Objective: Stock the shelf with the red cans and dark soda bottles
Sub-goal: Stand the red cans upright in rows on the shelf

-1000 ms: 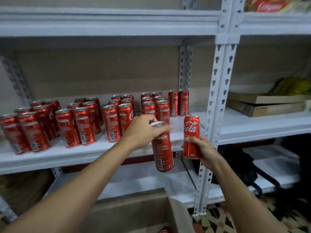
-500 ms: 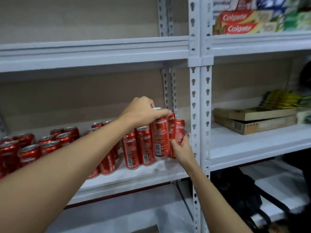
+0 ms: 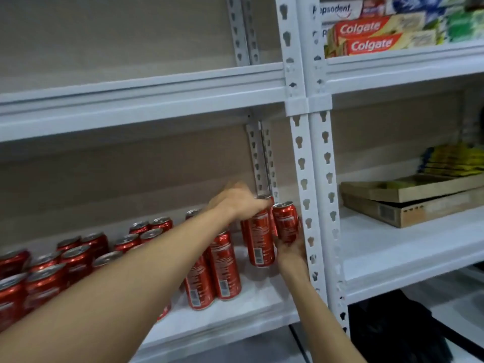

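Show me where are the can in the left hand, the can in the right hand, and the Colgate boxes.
can in left hand (image 3: 259, 242): head view, label side.
can in right hand (image 3: 286, 224): head view, upper body.
Colgate boxes (image 3: 366, 36): head view, red front panel.

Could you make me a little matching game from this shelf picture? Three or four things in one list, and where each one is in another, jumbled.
Things:
1. left hand
2. right hand
3. toothpaste boxes
4. cardboard trays

Places:
A. top shelf, right bay
B. gripping a can from its top
C. middle shelf, right bay
D. holding a can from below, beside the post

Pairs: 1-B, 2-D, 3-A, 4-C
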